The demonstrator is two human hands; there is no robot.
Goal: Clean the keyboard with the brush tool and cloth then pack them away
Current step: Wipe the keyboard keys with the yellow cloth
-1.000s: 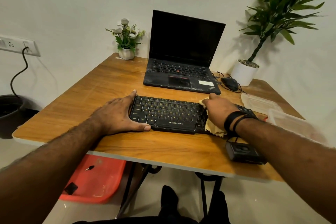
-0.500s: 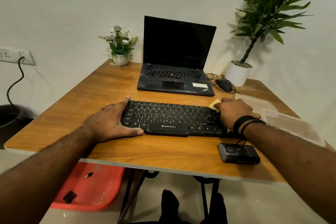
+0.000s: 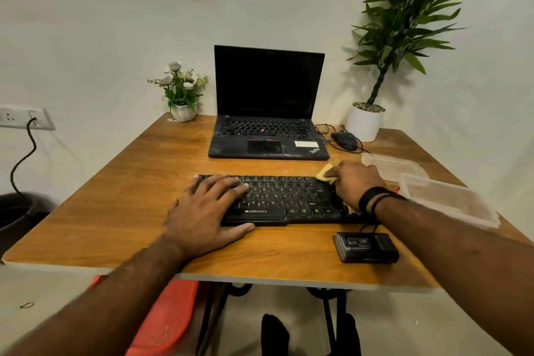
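Fingers of left hand [image 3: 206, 212] now flat across keyboard [image 3: 289, 199], moved on from its edge; right hand [image 3: 354, 182] presses cloth [image 3: 325, 176] at far-right corner, grip unclear. Wiping ongoing.

The left hand [image 3: 208, 211] lies flat on the left end of the black keyboard [image 3: 289, 199], fingers spread over the keys; the right hand [image 3: 354, 185] holds a yellow cloth [image 3: 325, 176] against the keyboard's right end; a laptop [image 3: 268, 113] stands open behind on the wooden table [image 3: 115, 211].
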